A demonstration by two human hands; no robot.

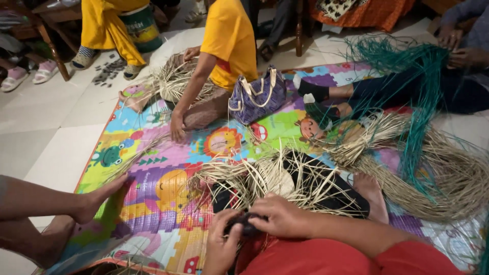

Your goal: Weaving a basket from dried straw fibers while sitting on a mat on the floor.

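Here we see our fingers first: the left hand (222, 239) curls shut around a small dark bundle (245, 224), thumb and fingertips pinching its near end, while the right hand (282, 216) lies over the bundle's far end with fingers bent and closed on it. The bundle sits just above our red-clothed lap (326, 257), and its long axis runs roughly left to right between the two hands; which end leads we cannot tell, since our hands cover most of it.

Just beyond the bundle lies a half-woven piece of pale straw strips (275, 181), its loose ends fanning out in all directions over a dark cloth (326, 188). This straw stands directly in the way beyond the bundle. Right of the bundle, our bare foot (371, 193) rests on the bright patterned play mat (168, 203), and further right a large heap of pale straw (448, 178) spreads, crossed by long teal strips (417, 102).

Well beyond the bundle sits a person in a yellow shirt (229, 40), one hand pressed on the mat, with a purple handbag with cream handles (257, 97) just beside them. Left of the bundle, another person's bare legs (56, 203) stretch onto the mat's edge.
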